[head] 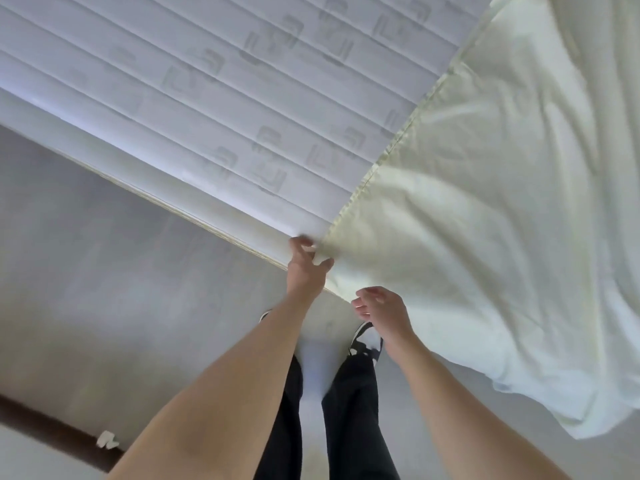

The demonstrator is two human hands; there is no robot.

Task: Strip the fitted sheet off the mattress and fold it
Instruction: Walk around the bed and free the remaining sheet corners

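mattress (242, 81) cropped, sheet (485, 220) cropped, print perhaps lettering

We've got the pale yellow fitted sheet (485, 202) peeled back off most of the quilted white mattress (207, 98), bunched over on the right and hanging off the edge. Our left hand (306, 263) is pinching the sheet's hem right at the mattress edge, while our right hand (379, 306) hovers loosely curled just beside the fabric, above the grey floor (104, 271).
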